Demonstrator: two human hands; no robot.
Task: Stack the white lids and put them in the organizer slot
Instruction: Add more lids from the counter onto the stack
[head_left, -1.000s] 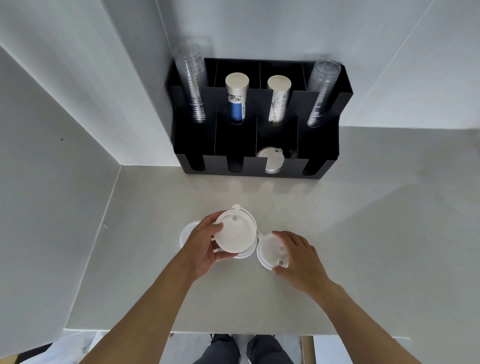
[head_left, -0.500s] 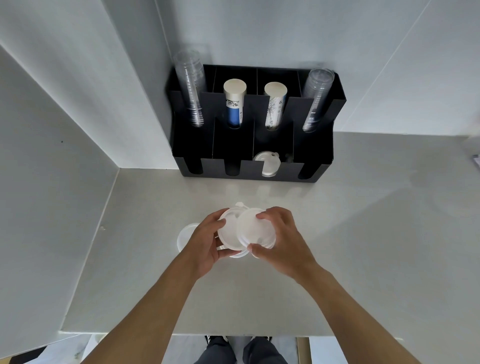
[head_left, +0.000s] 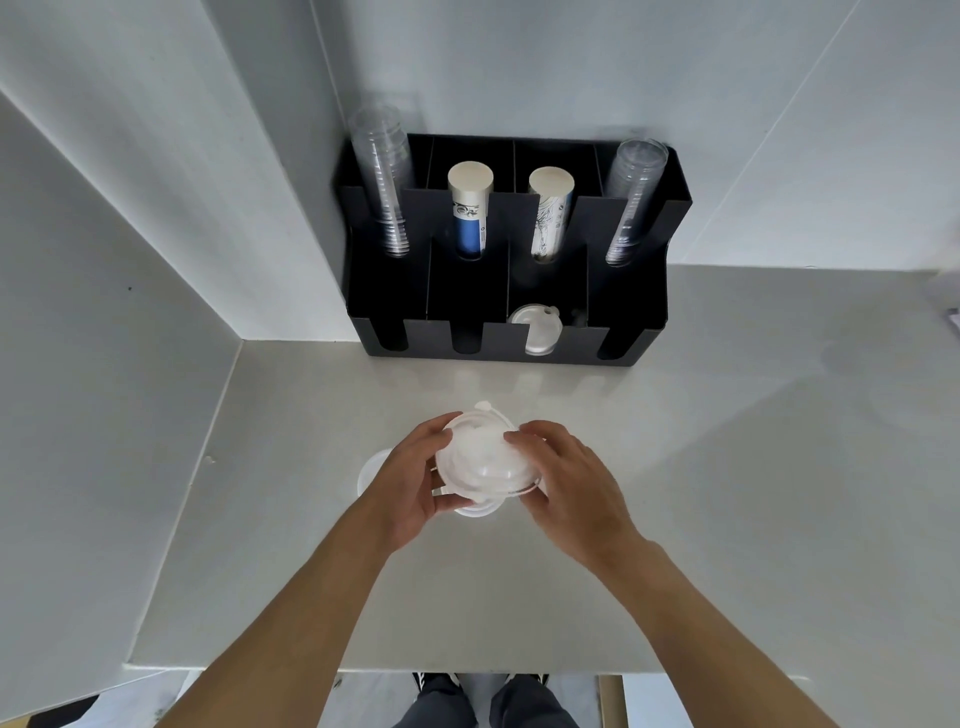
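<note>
A small stack of white lids (head_left: 483, 460) is held just above the counter between both hands. My left hand (head_left: 410, 488) grips its left edge, and my right hand (head_left: 569, 483) presses a lid down onto the top from the right. Under the stack another white lid (head_left: 475, 512) rests on the counter, and one more lid (head_left: 370, 470) peeks out behind my left hand. The black organizer (head_left: 511, 353) stands against the back wall, with several white lids (head_left: 535, 330) standing in its third front slot.
The organizer's rear slots hold two clear cup stacks (head_left: 382, 182) (head_left: 631, 197) and two paper cup stacks (head_left: 467, 213) (head_left: 548, 215). A white wall panel (head_left: 119, 364) bounds the counter on the left. The counter's front edge (head_left: 467, 667) lies below my forearms.
My right hand picked up the lid lying at the right and brought it left onto the lid in my left hand. Both hands now close on the stack.
</note>
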